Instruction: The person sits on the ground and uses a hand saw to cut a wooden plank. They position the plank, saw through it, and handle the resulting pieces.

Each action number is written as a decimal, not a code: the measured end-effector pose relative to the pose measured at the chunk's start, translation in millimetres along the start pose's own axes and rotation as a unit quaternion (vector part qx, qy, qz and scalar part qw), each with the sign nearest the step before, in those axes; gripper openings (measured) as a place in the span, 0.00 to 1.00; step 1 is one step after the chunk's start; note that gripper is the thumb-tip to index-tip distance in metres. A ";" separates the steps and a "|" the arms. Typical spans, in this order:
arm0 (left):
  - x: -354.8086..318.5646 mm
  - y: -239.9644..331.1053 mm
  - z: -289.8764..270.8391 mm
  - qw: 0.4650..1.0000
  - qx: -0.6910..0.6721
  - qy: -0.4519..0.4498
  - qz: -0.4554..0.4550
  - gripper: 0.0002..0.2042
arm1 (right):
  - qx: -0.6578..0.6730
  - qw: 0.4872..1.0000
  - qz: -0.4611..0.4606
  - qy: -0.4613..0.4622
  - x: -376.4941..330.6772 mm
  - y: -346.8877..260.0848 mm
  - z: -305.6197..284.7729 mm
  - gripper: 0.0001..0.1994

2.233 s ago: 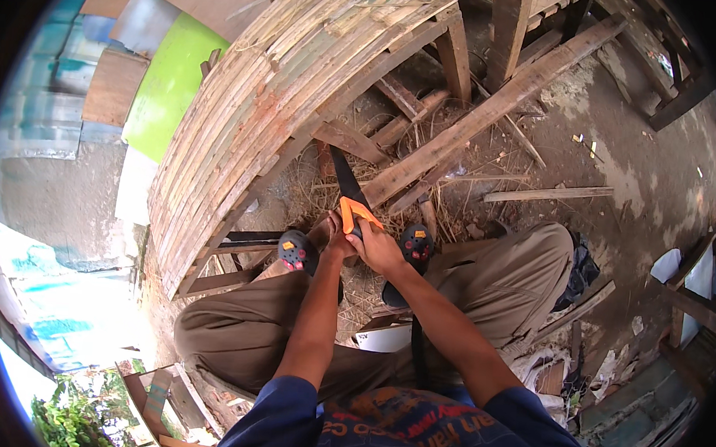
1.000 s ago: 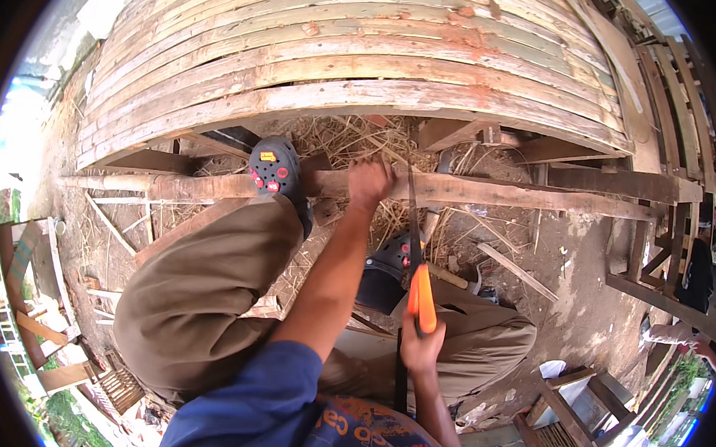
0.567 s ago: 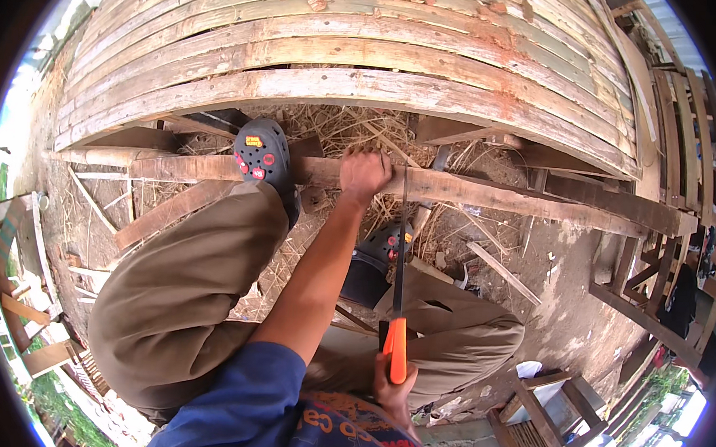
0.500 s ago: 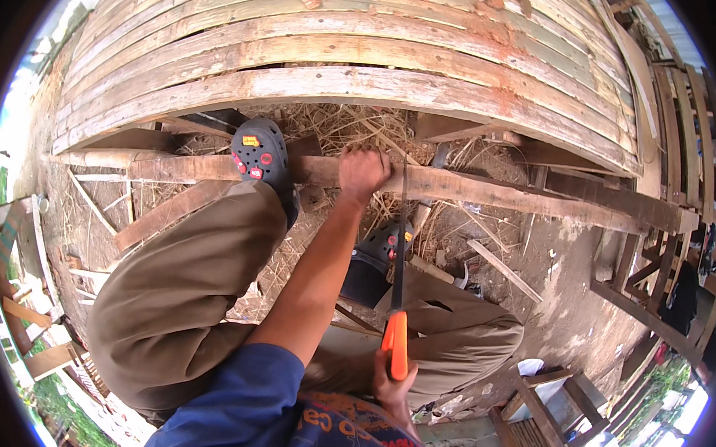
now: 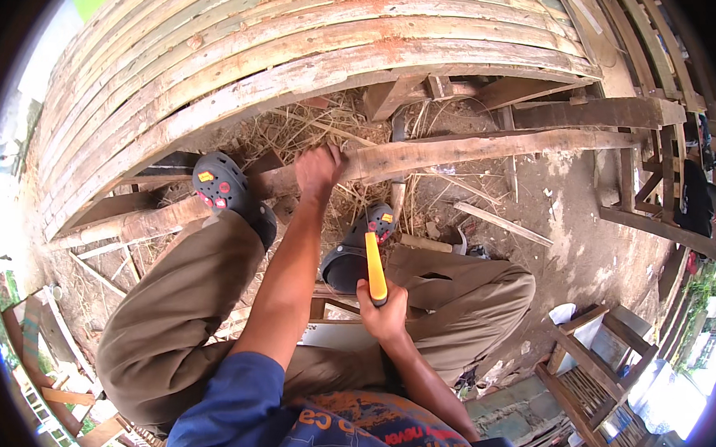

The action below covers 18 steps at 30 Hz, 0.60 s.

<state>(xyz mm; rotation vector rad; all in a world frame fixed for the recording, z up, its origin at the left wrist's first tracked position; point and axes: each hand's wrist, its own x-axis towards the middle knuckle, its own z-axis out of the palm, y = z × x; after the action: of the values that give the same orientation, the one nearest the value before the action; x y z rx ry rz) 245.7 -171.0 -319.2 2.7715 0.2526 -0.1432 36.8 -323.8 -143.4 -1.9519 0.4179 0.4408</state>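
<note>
Bare dirt ground (image 5: 584,235) strewn with dry straw (image 5: 314,132) lies under a seated person in khaki trousers. Nearest the viewer, the right hand (image 5: 383,312) is closed in a full fist around the lower end of an orange tool handle (image 5: 374,266); the handle rises from that fist toward the long wooden plank (image 5: 459,148), and its working end is hard to make out against the dark clog (image 5: 356,252) beside it. Beyond the plank's near edge, the left hand (image 5: 319,171) curls tightly over the plank, fingers wrapped on its top face, well apart from the right hand. Left of that hand, a second dark clog (image 5: 226,191) presses on the same plank. Behind the plank rises a curved wall of bamboo slats (image 5: 303,42). A hammer (image 5: 438,244) lies on the ground just short of the plank, right of the handle.
</note>
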 end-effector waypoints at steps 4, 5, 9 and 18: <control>9.1 21.6 0.6 1.000 -0.014 0.010 0.017 0.22 | 0.041 0.995 -0.075 0.060 5.3 18.9 20.0 0.10; 3.6 19.3 -0.7 1.000 -0.014 0.004 0.005 0.22 | 0.053 0.989 -0.119 0.077 2.0 15.6 26.7 0.11; 3.7 7.1 1.0 1.000 -0.006 -0.002 -0.027 0.23 | 0.069 0.996 -0.021 0.058 3.4 -38.4 9.5 0.14; 0.6 6.5 -6.3 1.000 -0.002 0.013 -0.024 0.22 | 0.039 0.999 0.021 0.000 -64.3 -23.9 -45.9 0.12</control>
<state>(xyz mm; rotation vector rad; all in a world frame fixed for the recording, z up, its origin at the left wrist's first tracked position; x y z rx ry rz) 247.9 -174.6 -311.2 2.7667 0.3252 -0.1198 -2.5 -350.4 -75.8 -1.8713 0.4702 0.4458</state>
